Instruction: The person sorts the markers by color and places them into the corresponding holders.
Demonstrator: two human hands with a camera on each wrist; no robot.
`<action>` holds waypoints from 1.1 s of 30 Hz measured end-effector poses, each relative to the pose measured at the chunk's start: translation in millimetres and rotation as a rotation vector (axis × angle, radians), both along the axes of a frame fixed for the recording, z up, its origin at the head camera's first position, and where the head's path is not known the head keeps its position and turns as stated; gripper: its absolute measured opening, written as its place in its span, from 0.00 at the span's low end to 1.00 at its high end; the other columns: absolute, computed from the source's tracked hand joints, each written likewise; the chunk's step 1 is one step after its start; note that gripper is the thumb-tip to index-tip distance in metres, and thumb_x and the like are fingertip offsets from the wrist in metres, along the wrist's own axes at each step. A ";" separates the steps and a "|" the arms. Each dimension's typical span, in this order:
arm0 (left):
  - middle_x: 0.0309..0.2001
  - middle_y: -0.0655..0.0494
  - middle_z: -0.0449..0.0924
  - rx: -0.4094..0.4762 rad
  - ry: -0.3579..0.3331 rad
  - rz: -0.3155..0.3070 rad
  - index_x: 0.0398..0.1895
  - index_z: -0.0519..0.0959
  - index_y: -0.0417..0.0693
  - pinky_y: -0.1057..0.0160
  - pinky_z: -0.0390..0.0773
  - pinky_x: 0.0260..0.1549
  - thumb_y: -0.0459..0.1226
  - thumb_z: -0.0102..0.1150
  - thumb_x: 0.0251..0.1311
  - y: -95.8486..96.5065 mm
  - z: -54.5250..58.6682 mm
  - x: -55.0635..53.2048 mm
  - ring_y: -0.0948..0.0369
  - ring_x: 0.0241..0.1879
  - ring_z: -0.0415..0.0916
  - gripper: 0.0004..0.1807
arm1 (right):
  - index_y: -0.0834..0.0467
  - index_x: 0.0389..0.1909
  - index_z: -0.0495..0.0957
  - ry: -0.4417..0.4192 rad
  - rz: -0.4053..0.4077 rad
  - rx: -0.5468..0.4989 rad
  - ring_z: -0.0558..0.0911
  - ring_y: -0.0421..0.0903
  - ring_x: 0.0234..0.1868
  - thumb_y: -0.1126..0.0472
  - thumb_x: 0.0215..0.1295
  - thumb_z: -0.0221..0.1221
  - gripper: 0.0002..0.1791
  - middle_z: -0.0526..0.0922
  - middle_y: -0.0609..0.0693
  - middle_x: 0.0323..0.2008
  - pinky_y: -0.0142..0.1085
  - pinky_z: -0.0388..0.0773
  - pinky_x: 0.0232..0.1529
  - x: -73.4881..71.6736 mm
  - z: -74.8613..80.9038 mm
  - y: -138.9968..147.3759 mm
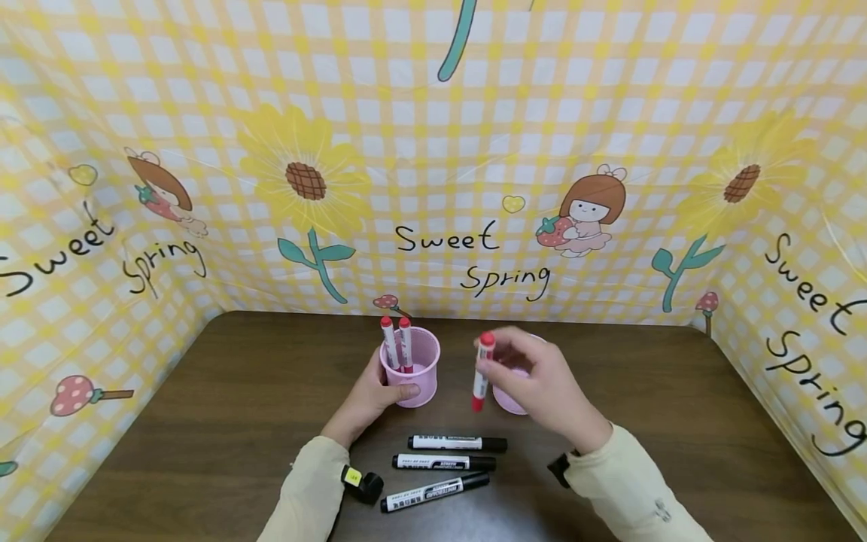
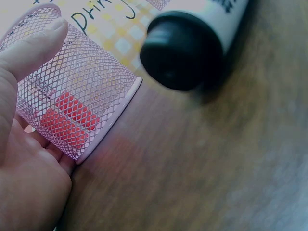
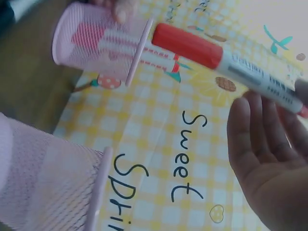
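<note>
My left hand [image 1: 371,395] grips a pink mesh pen cup [image 1: 421,380], thumb across its front. Two red markers [image 1: 396,346] stand in that cup, leaning at its left side; their red lower ends show through the mesh [image 2: 96,82] in the left wrist view. Between thumb and fingers, my right hand [image 1: 542,376] pinches a third red marker [image 1: 479,384], roughly upright and right of the left cup. Behind the right hand is a second pink mesh cup [image 1: 508,399], partly hidden by it and seen also as a pink cup [image 3: 48,173] in the right wrist view.
Three black whiteboard markers lie in front of the cups: a far one [image 1: 457,443], a middle one [image 1: 443,462] and a near one [image 1: 433,493]. A yellow checked cloth [image 1: 433,150] surrounds the dark wooden table [image 1: 203,436] at back and sides.
</note>
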State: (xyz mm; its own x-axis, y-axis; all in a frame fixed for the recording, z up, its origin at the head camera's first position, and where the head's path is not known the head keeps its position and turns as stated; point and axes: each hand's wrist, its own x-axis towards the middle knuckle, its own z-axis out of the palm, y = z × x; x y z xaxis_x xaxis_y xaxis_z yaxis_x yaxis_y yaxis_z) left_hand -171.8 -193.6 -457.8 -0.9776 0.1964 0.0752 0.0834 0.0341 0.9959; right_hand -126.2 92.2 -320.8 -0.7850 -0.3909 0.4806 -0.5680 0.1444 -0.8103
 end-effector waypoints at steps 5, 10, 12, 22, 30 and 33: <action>0.67 0.42 0.67 -0.003 -0.011 0.000 0.74 0.56 0.44 0.51 0.64 0.64 0.35 0.77 0.52 0.2 0.2 1.0 0.48 0.63 0.66 0.50 | 0.61 0.49 0.80 0.006 -0.106 -0.047 0.81 0.45 0.38 0.68 0.64 0.68 0.14 0.82 0.50 0.38 0.35 0.79 0.40 -22.9 7.0 -25.7; 0.67 0.44 0.67 -0.027 -0.015 0.006 0.75 0.56 0.45 0.50 0.64 0.65 0.37 0.77 0.52 -0.7 -1.3 0.8 0.49 0.63 0.66 0.50 | 0.65 0.47 0.77 0.041 -0.116 -0.129 0.81 0.48 0.40 0.69 0.64 0.67 0.13 0.81 0.54 0.38 0.37 0.80 0.44 -42.5 3.4 -54.0; 0.67 0.45 0.67 -0.026 -0.012 0.008 0.75 0.55 0.45 0.50 0.64 0.65 0.38 0.77 0.52 -1.1 -1.4 0.7 0.50 0.64 0.66 0.51 | 0.66 0.47 0.77 0.038 -0.124 -0.117 0.82 0.47 0.40 0.68 0.65 0.67 0.13 0.82 0.53 0.38 0.38 0.81 0.44 -50.1 -1.0 -63.6; 0.69 0.45 0.66 -0.043 -0.035 0.007 0.76 0.53 0.46 0.47 0.63 0.67 0.38 0.76 0.55 -0.4 -0.5 -0.4 0.49 0.65 0.65 0.51 | 0.59 0.47 0.79 -0.053 -0.187 0.117 0.81 0.45 0.38 0.62 0.65 0.68 0.13 0.83 0.49 0.37 0.41 0.81 0.43 -74.4 -35.7 -86.2; 0.68 0.45 0.66 -0.026 -0.037 0.010 0.76 0.54 0.46 0.49 0.63 0.66 0.36 0.77 0.53 -0.2 -1.1 -1.0 0.50 0.65 0.66 0.51 | 0.55 0.48 0.79 -0.091 -0.220 0.202 0.82 0.48 0.44 0.60 0.65 0.69 0.13 0.84 0.48 0.41 0.45 0.80 0.49 -77.4 -54.0 -90.8; 0.67 0.45 0.67 -0.029 -0.035 0.016 0.76 0.53 0.45 0.49 0.64 0.66 0.35 0.76 0.53 -0.9 -1.4 -0.6 0.50 0.64 0.66 0.52 | 0.55 0.48 0.80 -0.105 -0.224 0.209 0.82 0.47 0.44 0.61 0.64 0.69 0.13 0.84 0.48 0.41 0.44 0.79 0.48 -77.2 -57.3 -92.5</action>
